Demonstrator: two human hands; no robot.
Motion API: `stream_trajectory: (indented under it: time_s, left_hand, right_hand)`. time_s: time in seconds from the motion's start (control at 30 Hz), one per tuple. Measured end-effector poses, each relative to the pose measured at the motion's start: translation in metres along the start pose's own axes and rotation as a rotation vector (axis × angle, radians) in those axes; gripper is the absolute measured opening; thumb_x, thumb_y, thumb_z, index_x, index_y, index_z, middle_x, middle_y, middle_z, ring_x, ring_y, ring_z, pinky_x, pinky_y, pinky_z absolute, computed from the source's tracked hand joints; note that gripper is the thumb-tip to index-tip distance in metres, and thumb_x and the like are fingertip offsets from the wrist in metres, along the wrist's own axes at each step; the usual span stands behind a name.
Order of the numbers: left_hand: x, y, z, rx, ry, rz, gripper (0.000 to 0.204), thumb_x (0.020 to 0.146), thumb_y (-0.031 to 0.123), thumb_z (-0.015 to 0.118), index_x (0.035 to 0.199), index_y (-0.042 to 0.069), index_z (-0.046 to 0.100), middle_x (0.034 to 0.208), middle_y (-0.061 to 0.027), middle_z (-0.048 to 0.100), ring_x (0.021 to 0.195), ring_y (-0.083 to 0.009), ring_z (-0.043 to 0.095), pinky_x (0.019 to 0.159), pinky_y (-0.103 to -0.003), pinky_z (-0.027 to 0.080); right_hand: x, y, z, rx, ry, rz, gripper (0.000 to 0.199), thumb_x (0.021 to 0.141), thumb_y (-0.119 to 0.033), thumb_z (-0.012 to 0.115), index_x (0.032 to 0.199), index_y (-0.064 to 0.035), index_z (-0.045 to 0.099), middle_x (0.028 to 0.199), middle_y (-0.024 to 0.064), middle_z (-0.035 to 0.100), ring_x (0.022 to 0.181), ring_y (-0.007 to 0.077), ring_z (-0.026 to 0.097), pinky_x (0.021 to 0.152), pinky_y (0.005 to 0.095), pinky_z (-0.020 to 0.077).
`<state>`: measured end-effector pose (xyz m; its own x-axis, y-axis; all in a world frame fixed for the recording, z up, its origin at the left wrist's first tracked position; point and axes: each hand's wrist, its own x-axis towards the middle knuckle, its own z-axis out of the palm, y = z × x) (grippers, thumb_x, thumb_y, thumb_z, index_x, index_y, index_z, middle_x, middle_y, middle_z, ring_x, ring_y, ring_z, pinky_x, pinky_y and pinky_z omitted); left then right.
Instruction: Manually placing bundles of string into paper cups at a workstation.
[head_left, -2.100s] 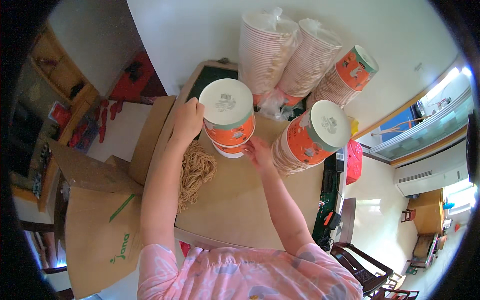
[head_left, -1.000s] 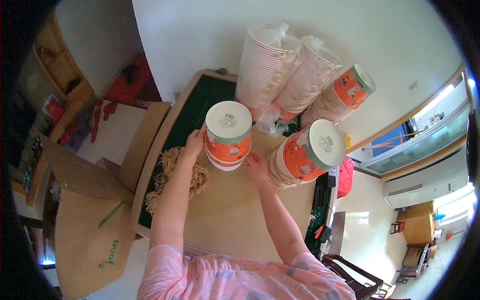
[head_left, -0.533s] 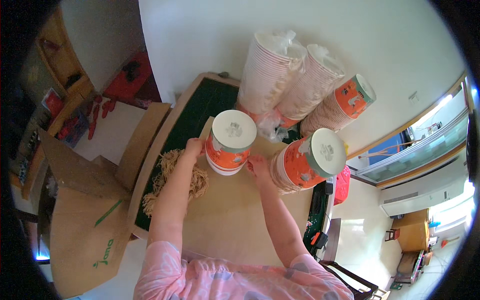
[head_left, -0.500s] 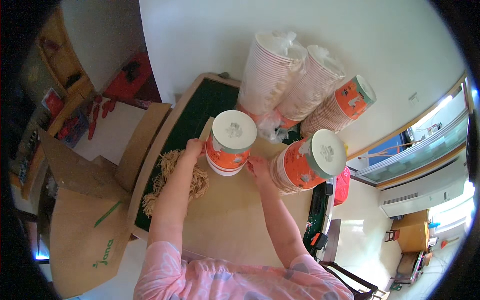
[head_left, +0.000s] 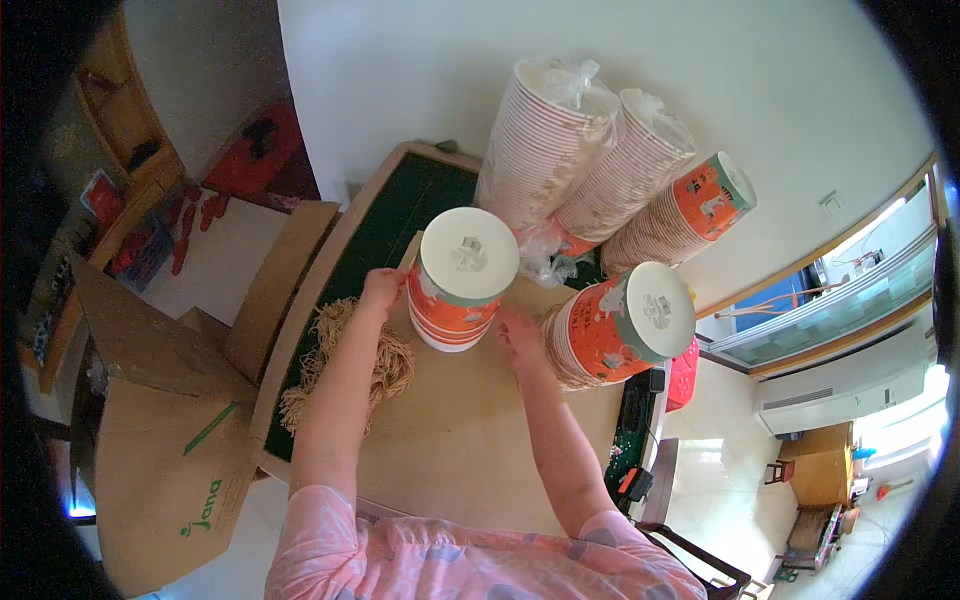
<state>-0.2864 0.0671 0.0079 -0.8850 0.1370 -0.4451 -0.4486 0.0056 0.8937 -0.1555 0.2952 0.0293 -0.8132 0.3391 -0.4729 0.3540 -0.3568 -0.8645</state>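
In front of me a short stack of upside-down paper buckets (head_left: 458, 316), orange with green trim and white bases, stands on the table. My left hand (head_left: 383, 292) is closed against its left side; the stack partly hides the fingertips. On the other side, my right hand (head_left: 520, 340) is open beside the lower rims, fingers somewhat apart; whether they touch is hard to see. A taller bucket stack (head_left: 603, 335), tilted in the view, is just right of that hand. Under my left forearm lies a tangled bundle of beige twine (head_left: 392, 365).
Tall plastic-wrapped bucket stacks (head_left: 545, 150) stand against the wall, with another stack (head_left: 690, 215) to their right. An open cardboard box (head_left: 165, 470) is left of the table (head_left: 450, 440). A black device with an orange part (head_left: 634, 484) lies at the right edge.
The short stack now reaches higher, with more white rims showing below the top bucket. My right hand is slightly lower and farther from it; my left hand has shifted slightly up and left.
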Motion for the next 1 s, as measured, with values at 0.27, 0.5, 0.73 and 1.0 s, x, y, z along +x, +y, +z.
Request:
stream_trajectory:
  time_s: [0.27,0.5,0.73,1.0]
  left_hand:
    - [-0.063,0.067,0.009,-0.01,0.024,0.21,0.017,0.088,0.022,0.059,0.082,0.007,0.064,0.063,0.0016,0.053,0.058,-0.0082,0.048,0.054,-0.024,0.039]
    - [-0.159,0.024,-0.025,0.028,0.041,0.135,0.015,0.088,0.016,0.057,0.097,0.005,0.063,0.082,0.0004,0.061,0.072,-0.0082,0.053,0.068,-0.025,0.044]
    - [-0.177,-0.177,-0.137,-0.025,0.084,-0.041,0.01,0.086,0.014,0.06,0.093,0.007,0.063,0.076,0.0001,0.059,0.065,-0.0056,0.051,0.052,-0.021,0.04]
    - [-0.184,-0.144,-0.053,0.575,0.202,0.332,0.015,0.085,0.013,0.06,0.095,0.003,0.062,0.077,-0.0081,0.061,0.07,-0.0205,0.057,0.064,-0.031,0.046]
  right_hand:
    - [-0.035,-0.044,0.011,0.211,-0.047,-0.135,0.011,0.088,-0.02,0.056,0.089,-0.0089,0.057,0.073,0.0001,0.056,0.063,0.009,0.05,0.053,0.0229,0.0388]
    - [-0.139,-0.026,-0.04,0.095,-0.258,-0.18,0.012,0.089,-0.012,0.055,0.096,-0.0027,0.058,0.084,0.0048,0.061,0.072,0.0144,0.058,0.064,0.0248,0.0468]
    - [-0.24,0.047,-0.077,-0.575,-0.228,-0.552,0.013,0.075,0.001,0.068,0.087,-0.0017,0.063,0.09,0.0083,0.059,0.086,0.0209,0.061,0.073,0.031,0.0499]
    - [-0.255,0.097,-0.083,-0.839,-0.221,-0.605,0.013,0.077,-0.004,0.066,0.09,-0.0038,0.063,0.093,0.0126,0.06,0.084,0.0301,0.061,0.072,0.0366,0.0512]
